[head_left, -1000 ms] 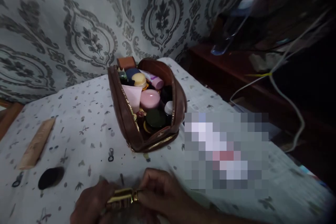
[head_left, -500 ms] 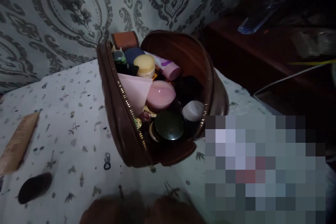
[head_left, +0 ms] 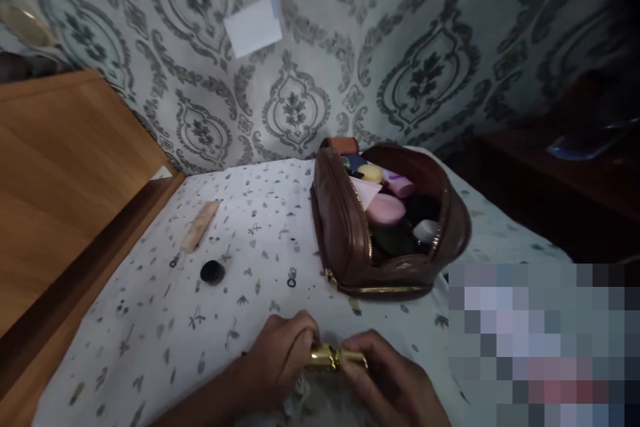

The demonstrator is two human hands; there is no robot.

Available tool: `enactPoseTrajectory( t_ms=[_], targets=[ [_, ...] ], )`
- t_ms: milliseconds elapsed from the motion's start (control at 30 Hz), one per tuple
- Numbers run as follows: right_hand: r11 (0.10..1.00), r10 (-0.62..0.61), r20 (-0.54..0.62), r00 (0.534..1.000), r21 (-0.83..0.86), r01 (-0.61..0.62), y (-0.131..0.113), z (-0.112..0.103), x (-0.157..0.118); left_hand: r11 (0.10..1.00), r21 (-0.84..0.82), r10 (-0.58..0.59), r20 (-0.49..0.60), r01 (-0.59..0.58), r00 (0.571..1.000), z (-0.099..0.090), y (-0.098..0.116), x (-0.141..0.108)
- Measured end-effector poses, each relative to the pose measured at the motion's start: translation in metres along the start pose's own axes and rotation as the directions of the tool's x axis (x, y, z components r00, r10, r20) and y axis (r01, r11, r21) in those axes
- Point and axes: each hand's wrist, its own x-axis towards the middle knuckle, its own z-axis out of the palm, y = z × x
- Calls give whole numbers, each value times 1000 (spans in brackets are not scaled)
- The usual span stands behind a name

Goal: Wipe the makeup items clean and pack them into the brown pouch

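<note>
passable: cloth (head_left: 270,213) ahead of left hand (head_left: 281,355) | obstacles: brown bag (head_left: 341,227) right, black lid (head_left: 213,272) left, tan tube (head_left: 200,227) beyond

A home, likely a bedroom: a wall (head_left: 295,110) in ornate grey damask, a small-print sheet (head_left: 265,200), a wooden panel (head_left: 65,153) along its left edge, an open cosmetics bag (head_left: 340,227) near its far right corner.
</note>
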Motion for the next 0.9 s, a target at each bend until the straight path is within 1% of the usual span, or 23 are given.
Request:
enactPoseTrajectory(
  t_ms=[33, 100, 133, 200, 233, 267, 333, 400, 467, 533, 600, 667, 733, 800, 900],
  targets=[
    [997, 56, 13, 998, 59, -56, -6, 2, 4, 998, 52, 35, -41, -33, 999, 0, 2, -3],
    [966, 170, 68, 983, 186, -180, -17, 9, 9, 976, 164, 163, -95, -146, 982, -1, 5, -9],
    [941, 225, 89, 970, 240, -240, -21, 12, 11, 951, 219, 248, -108, -220, 963, -1, 7, -11],
    [891, 304, 87, 949, 328, -315, -29, 20, 14, 880, 323, 408, -135, -349, 903, -2, 10, -13],
    [874, 312, 64, 948, 371, -313, -33, 23, 16, 843, 370, 469, -152, -390, 870, -3, 11, -14],
    [861, 306, 49, 951, 412, -299, -37, 27, 17, 815, 412, 510, -176, -408, 842, -5, 12, -14],
    [844, 257, 8, 966, 485, -228, -45, 35, 22, 790, 473, 538, -228, -391, 811, -8, 13, -14],
    [819, 197, -14, 980, 552, -156, -51, 43, 28, 789, 497, 535, -267, -362, 801, -12, 10, -13],
    [800, 163, -25, 986, 589, -118, -54, 53, 34, 795, 508, 520, -293, -330, 802, -16, 6, -13],
    [783, 150, -13, 989, 613, -111, -53, 63, 40, 800, 518, 504, -307, -303, 807, -19, 0, -13],
    [764, 142, -12, 990, 637, -102, -50, 73, 45, 814, 512, 474, -315, -274, 822, -20, -5, -14],
    [756, 109, -30, 994, 651, -63, -45, 82, 49, 839, 495, 418, -320, -226, 850, -19, -10, -14],
    [774, 56, -48, 997, 633, -13, -40, 86, 50, 868, 473, 333, -328, -151, 884, -16, -14, -14],
    [810, 16, -33, 999, 587, 6, -34, 88, 50, 895, 438, 252, -337, -86, 907, -14, -17, -14],
    [867, -4, 55, 998, 498, -24, -24, 89, 48, 916, 400, 195, -366, -36, 910, -15, -21, -14]
  ],
)
